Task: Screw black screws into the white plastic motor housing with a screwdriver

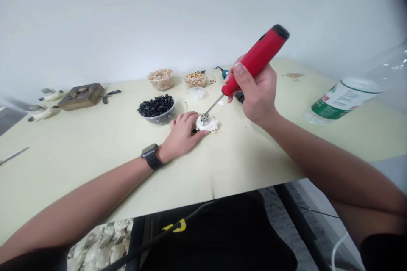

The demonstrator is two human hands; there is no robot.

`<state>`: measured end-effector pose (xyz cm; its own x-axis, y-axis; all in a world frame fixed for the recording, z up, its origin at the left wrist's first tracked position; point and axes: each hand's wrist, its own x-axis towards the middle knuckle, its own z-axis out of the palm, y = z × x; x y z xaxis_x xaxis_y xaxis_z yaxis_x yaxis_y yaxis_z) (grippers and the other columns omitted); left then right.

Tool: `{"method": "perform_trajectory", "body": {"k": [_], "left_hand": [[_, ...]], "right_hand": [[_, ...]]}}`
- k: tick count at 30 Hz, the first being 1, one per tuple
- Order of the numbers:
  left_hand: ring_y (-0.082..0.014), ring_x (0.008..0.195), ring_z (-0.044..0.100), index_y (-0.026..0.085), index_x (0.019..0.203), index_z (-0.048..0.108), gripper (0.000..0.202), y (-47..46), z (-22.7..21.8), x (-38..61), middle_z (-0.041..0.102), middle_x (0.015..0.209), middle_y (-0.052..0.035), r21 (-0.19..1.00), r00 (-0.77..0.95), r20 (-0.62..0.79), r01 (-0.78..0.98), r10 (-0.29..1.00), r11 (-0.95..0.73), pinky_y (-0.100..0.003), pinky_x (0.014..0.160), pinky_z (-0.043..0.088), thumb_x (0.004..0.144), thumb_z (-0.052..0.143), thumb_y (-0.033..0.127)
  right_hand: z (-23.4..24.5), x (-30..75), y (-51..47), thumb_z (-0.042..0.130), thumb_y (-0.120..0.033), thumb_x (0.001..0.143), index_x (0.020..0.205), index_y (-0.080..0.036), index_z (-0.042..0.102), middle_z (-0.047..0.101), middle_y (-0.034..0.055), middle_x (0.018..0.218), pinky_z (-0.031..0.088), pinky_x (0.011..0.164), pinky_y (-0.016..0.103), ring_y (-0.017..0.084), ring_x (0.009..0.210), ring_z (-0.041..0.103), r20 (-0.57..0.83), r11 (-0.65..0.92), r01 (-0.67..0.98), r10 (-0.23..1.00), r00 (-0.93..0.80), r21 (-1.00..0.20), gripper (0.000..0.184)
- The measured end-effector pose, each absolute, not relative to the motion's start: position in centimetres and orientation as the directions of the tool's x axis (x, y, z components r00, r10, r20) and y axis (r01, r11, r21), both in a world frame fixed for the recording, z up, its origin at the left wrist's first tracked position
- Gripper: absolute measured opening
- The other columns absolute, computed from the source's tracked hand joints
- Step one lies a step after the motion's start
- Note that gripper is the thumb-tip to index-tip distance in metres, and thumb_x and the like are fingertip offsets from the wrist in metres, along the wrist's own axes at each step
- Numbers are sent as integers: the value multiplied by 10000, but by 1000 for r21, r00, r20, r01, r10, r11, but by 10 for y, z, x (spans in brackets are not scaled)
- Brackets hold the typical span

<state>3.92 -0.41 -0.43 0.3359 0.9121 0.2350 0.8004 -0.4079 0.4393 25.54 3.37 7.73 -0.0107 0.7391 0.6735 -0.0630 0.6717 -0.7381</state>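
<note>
My right hand (256,93) is wrapped round a red electric screwdriver (256,59) with a black cap, tilted so its thin metal bit points down and left. The bit's tip meets the metal centre of a small white plastic part (208,123) lying on the pale table (95,148). My left hand (182,133), with a dark watch (151,156) on the wrist, rests on the table and pinches that white part by its left edge.
A clear tub of black pieces (157,108) stands just behind my left hand. Two tubs of tan pieces (161,78) sit farther back beside a small clear lid (197,92). A brown block (82,95) lies at back left, a plastic bottle (346,97) at right.
</note>
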Motion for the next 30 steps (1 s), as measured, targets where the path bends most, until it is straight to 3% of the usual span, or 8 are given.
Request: {"method": "perform_trajectory", "body": {"k": [12,17,25,30], "left_hand": [[-371,1394,515,244,1452,588,552,-5,-3,40,580,1573,-120,437,336,231,802,913,-406,-564,1145,382,1029,622,596],[-376,1409,510,255,1449,594,538,-5,-3,40,576,1577,-115,439,329,225,806,917,-397,-553,1145,388,1026,635,585],[-367,1409,508,234,1456,585,552,-5,-4,40,576,1584,-113,438,331,225,806,916,-399,-545,1146,374,1031,639,580],[-374,1417,506,245,1456,589,547,-5,-3,40,576,1583,-112,441,329,222,806,918,-395,-551,1149,378,1030,636,585]], "right_hand": [[76,255,34,822,-783,819,921,-344,626,688,22,824,478,499,433,248,704,621,648,647,-52,762,-3,-761,491],[74,257,36,754,-794,886,963,-339,612,682,21,803,479,519,415,247,726,638,673,671,-45,737,-59,-740,482],[73,257,38,806,-680,919,924,-302,631,649,16,806,500,438,390,214,630,646,728,724,-94,685,-28,-684,417],[75,256,37,806,-710,904,917,-314,631,652,14,809,516,440,388,207,643,639,720,717,-82,693,-25,-692,433]]}}
